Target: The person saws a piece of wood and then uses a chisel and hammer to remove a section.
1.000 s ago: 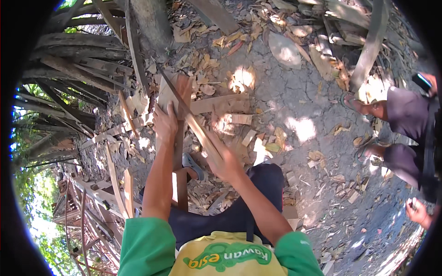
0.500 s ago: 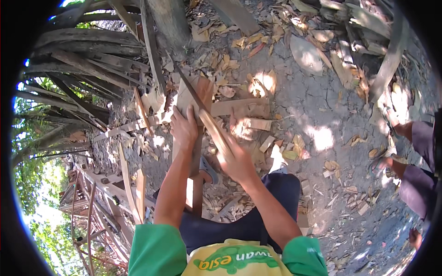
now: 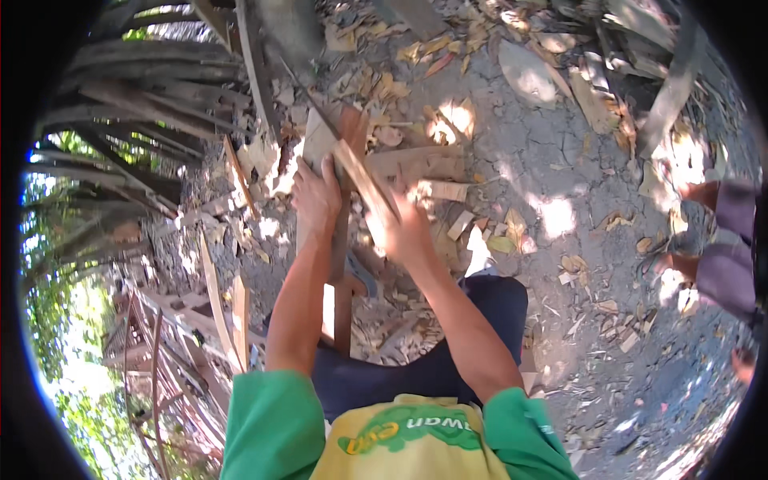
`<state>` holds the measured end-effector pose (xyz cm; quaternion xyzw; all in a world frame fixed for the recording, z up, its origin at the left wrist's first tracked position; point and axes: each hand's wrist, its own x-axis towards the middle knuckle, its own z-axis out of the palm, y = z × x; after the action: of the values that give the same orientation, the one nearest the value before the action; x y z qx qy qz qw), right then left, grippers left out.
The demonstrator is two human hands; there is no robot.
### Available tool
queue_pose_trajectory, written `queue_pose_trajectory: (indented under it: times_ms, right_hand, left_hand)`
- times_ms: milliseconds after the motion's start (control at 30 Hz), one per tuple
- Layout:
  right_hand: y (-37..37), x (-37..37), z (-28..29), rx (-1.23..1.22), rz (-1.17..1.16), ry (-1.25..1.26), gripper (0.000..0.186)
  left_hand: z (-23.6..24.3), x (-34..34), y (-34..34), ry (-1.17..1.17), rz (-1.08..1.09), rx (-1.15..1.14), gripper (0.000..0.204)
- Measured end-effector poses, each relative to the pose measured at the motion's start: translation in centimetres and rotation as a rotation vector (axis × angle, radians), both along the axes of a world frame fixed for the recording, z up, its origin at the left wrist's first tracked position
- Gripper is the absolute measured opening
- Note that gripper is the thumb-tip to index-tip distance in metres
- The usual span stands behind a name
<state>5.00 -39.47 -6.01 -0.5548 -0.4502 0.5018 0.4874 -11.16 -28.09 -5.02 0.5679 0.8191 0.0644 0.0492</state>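
My right hand (image 3: 406,232), slightly blurred, is closed around the long pale wooden handle of a machete-like knife (image 3: 364,178). Its narrow dark blade slants up and left across a wooden board (image 3: 318,138). My left hand (image 3: 318,200) holds this board, its fingers at the left side and the thumb on the face. Behind the board's right side stands a reddish-brown piece of wood (image 3: 353,124). A post-like length of wood (image 3: 342,316) runs below, between my legs. Whether the blade touches the board I cannot tell.
A flat plank (image 3: 416,162) and several offcuts lie on the cracked earth among dry leaves and chips. Stacked poles (image 3: 152,112) fill the upper left, beside a tree trunk (image 3: 290,28). Another person's legs (image 3: 724,256) are at the right edge.
My right hand and the knife have moved forward, away from me, along the board. My left hand keeps its hold on the board. The whole view has shifted slightly.
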Motion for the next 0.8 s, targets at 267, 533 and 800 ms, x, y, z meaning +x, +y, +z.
queue_pose_trajectory:
  times_ms: [267,533,800]
  right_hand:
    - [-9.9,7.0,6.2,0.079,-0.035,-0.112,0.064]
    - [0.6,0.0,0.0,0.142,-0.106,-0.126,0.064]
    - [-10.5,7.5,4.9,0.2,0.0,-0.232,0.064]
  left_hand:
    - [-1.6,-0.4,1.1,0.037,0.007,0.029,0.081]
    - [0.1,0.3,0.7,-0.034,-0.023,0.031,0.082]
    - [-2.1,-0.6,1.0,0.059,-0.011,0.084,0.082]
